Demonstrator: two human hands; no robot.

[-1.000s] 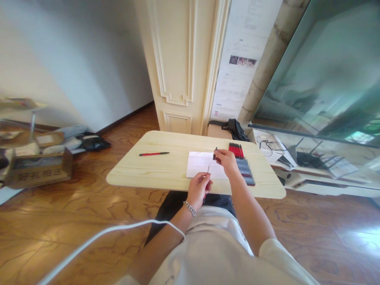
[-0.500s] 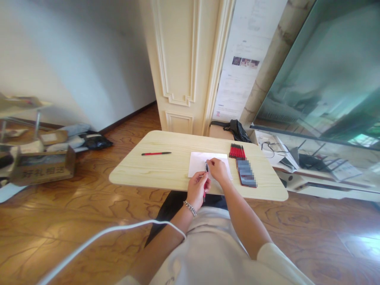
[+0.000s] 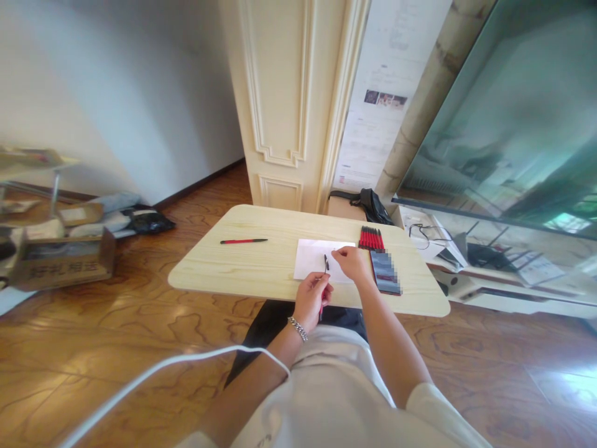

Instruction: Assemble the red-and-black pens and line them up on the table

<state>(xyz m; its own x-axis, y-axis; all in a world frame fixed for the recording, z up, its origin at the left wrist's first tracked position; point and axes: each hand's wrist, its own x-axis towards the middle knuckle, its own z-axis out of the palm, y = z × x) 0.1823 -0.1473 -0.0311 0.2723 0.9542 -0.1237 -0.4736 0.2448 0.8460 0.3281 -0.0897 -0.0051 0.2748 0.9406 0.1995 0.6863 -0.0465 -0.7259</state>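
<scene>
My left hand [image 3: 311,300] is closed around a red and black pen [image 3: 326,264] at the near edge of the table. The pen's black end sticks up above the fingers, over a white sheet of paper [image 3: 305,252]. My right hand [image 3: 352,262] is just to the right of the pen, apart from it, over the paper's right side. Its thumb and forefinger are pinched together; whatever they hold, if anything, is too small to make out.
On the pale wooden table [image 3: 209,267], a single red and black pen [image 3: 243,241] lies at the left. Several similar pens [image 3: 371,238] sit in a row at the right, above a phone [image 3: 385,272]. A white cable [image 3: 186,358] crosses by my left arm.
My right hand has moved away from the pen to the right, exposing its black upper end. My left hand keeps hold of the pen in nearly the same place.
</scene>
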